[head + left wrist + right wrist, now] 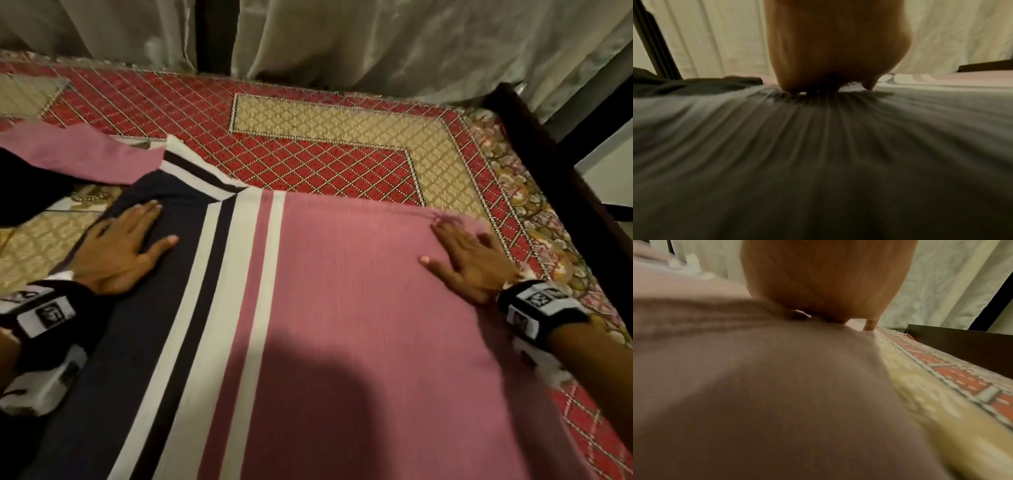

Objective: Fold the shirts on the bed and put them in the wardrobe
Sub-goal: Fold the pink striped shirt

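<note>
A pink shirt [342,308] with navy and white stripes lies spread flat on the bed. My left hand [120,243] presses flat on its navy part, fingers straight and spread. My right hand [469,260] lies flat on the pink part by the far right edge of the cloth. A pink sleeve [78,154] sticks out at the far left. The left wrist view shows my left hand [830,53] resting on dark fabric [818,154]. In the right wrist view my right hand [824,280] rests on pink fabric [760,394].
The bed carries a red and gold diamond-patterned cover [308,144]. A dark wooden bed frame [548,164] runs along the right side. Pale curtains [376,41] hang behind the bed. Dark cloth [20,192] lies at the left edge.
</note>
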{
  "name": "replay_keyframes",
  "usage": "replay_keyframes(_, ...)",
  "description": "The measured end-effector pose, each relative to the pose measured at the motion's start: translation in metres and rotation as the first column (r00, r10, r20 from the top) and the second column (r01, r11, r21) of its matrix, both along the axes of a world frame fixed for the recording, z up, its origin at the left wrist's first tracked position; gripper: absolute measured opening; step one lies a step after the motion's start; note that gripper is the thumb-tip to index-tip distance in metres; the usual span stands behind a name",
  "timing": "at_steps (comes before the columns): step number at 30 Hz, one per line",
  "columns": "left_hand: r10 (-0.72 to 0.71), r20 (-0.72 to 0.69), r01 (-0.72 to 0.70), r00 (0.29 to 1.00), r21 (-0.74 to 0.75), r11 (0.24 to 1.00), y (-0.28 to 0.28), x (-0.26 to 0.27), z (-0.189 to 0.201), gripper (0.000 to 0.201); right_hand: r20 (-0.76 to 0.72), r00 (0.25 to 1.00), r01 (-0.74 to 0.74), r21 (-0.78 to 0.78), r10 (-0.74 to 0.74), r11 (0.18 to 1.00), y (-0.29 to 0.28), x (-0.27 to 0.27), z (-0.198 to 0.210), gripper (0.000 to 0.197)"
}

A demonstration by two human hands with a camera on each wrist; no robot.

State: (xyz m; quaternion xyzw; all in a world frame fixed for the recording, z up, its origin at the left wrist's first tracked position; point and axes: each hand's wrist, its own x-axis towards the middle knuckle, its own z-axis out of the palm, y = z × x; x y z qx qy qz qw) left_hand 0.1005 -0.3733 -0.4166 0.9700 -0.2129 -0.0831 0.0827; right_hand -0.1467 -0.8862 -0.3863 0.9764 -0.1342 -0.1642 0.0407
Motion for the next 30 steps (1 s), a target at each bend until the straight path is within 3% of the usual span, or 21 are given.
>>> replay_keyframes(2, 0.053, -0.085, -0.057, 0.995, -0.047, 0.997, -0.005, 0.008, 0.007, 0.098, 0.057, 0.998, 0.016, 0.068, -0.019, 0.998, -0.005, 0.005, 0.004, 0.094)
replay_keyframes(5, 0.185, -0.097, -0.197, 0.978, -0.131, 0.972, -0.015, 0.032, 0.035, 0.062, 0.245, 0.961, 0.063, 0.257, -0.128, 0.964, -0.018, 0.023, 0.019, 0.085)
replay_keyframes(7, 0.308, -0.14, -0.33, 0.941, -0.179, 0.927, -0.025, 0.055, 0.051, 0.043, 0.276, 0.95, 0.09, 0.2, -0.144, 0.976, -0.026, 0.041, 0.029, 0.067)
replay_keyframes(10, 0.429, -0.33, -0.504, 0.84, -0.186, 0.843, -0.044, 0.077, 0.06, 0.034, 0.251, 0.958, 0.13, 0.044, -0.137, 0.991, -0.032, 0.065, 0.03, 0.047)
replay_keyframes(16, 0.522, -0.322, -0.588, 0.79, -0.156, 0.794, -0.055, 0.099, 0.059, 0.026, 0.271, 0.915, 0.288, 0.083, -0.3, 0.954, -0.039, 0.081, 0.02, 0.02)
replay_keyframes(19, 0.483, -0.347, -0.565, 0.804, -0.196, 0.801, -0.051, 0.099, 0.055, 0.03, 0.361, 0.883, 0.267, 0.137, -0.299, 0.954, -0.036, 0.066, 0.027, 0.017)
replay_keyframes(21, 0.457, -0.337, -0.552, 0.823, -0.286, 0.783, -0.042, 0.093, 0.057, 0.021, 0.391, 0.88, 0.224, 0.156, -0.269, 0.962, -0.031, 0.046, 0.036, 0.015)
replay_keyframes(24, 0.362, -0.434, -0.556, 0.825, -0.507, 0.659, -0.017, 0.078, 0.078, 0.012, 0.444, 0.868, 0.167, 0.157, -0.221, 0.973, -0.02, 0.011, 0.066, 0.024)
replay_keyframes(28, 0.226, -0.507, -0.549, 0.832, -0.694, 0.466, 0.034, 0.021, 0.133, 0.031, 0.511, 0.834, 0.123, 0.195, -0.208, 0.973, 0.012, -0.055, 0.103, 0.02)
replay_keyframes(30, 0.18, -0.485, -0.506, 0.856, -0.71, 0.491, 0.061, -0.016, 0.152, 0.035, 0.487, 0.853, 0.1, 0.196, -0.186, 0.975, 0.024, -0.092, 0.12, 0.016)
